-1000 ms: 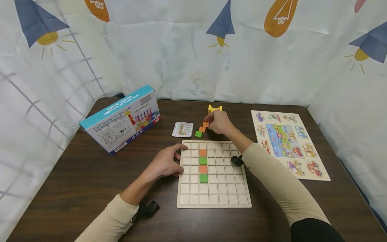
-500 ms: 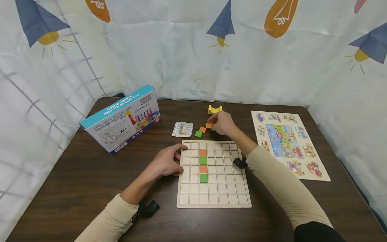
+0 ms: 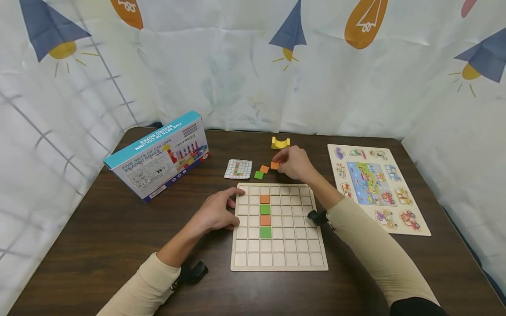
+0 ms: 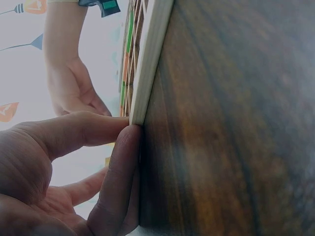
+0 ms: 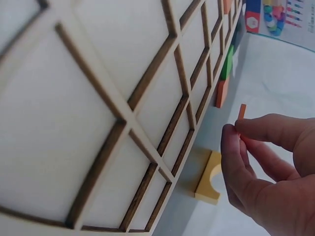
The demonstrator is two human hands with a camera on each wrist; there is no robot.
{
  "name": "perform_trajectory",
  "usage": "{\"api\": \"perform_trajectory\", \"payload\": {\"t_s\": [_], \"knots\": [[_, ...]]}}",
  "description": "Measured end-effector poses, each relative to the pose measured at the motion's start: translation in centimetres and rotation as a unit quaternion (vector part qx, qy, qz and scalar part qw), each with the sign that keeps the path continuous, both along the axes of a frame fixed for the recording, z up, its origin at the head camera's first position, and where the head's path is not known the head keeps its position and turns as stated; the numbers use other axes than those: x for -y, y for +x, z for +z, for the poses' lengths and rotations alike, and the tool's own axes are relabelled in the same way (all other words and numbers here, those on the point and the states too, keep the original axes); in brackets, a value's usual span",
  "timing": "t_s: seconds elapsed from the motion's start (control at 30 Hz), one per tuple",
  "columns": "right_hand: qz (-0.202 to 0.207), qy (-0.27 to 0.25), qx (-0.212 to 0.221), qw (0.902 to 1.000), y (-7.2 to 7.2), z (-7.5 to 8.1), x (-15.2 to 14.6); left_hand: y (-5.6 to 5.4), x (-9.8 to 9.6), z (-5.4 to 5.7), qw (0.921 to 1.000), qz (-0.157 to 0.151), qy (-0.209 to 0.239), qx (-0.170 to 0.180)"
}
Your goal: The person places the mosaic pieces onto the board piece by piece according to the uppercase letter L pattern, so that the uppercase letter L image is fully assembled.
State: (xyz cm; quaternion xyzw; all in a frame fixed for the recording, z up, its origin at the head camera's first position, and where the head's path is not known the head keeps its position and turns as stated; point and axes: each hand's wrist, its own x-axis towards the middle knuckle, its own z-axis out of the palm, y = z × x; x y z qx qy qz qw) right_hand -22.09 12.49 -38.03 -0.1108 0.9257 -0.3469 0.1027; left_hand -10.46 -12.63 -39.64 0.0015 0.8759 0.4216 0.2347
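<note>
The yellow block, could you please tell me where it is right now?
In the head view, the yellow block sits near the far edge of the table, just beyond the right hand and the orange tile it pinches.

Box (blue on top), picture puzzle board, yellow notched block, patterned curtain

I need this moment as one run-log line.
left hand: touches edge of board | right hand: pinches orange tile | on board: one column, alternating orange and green tiles | near card: green tile, another orange tile
</note>
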Motion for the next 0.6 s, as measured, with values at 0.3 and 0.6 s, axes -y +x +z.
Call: {"api": "perform_trajectory", "payload": {"t_s": [0.3,0.6], "knots": [[-0.012,-0.029,0.019,0.9993,1.7,0.5,-0.3,0.0,0.0,0.0,1.0,-0.001,0.0,-0.002],[-0.017,-0.046,0.023,0.9985,3.4,0.6,-0.6,0.1,0.1,0.0,1.0,-0.001,0.002,-0.001]]}}
